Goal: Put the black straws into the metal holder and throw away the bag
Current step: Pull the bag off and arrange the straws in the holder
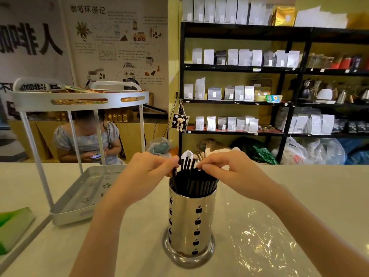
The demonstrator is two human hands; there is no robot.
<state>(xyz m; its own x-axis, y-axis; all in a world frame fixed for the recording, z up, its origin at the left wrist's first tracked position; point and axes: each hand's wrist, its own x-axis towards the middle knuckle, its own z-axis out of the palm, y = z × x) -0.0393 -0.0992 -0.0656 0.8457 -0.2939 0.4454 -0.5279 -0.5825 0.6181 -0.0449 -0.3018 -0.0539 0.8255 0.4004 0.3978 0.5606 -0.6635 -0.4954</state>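
Polished steel, cylindrical, pierced with columns of apple-shaped cutouts: the metal holder [192, 218] stood upright on a flared base on the pale counter [129, 236], and served as centre of the scene. Inside the holder, a dense bundle of black straws [196, 181] leaned toward its right rim, their ends rising above the mouth; a few at the back stood straighter and taller. Above the holder's left rim, the left hand [148, 172] had its fingers drawn together at the straw tops, pinching or pressing several; exactly which straws it gripped could not be told. Above the holder's right rim, the right hand [229, 172] had its fingers curled narrowly over the straw ends, fingertips touching them. To the right of the holder, lying flat and crinkled on the counter, was a clear plastic bag [265, 242], apart from both hands. To the left of the holder stood a white two-tier metal rack [79, 136], its lower tray resting on the counter. Far left of the holder, at the counter's edge, lay a green item [14, 226], only partly visible. Behind the holder, beyond the counter, rose black shelving [279, 66] stocked with pale pouches, and a seated person [87, 140] was looking at a phone.
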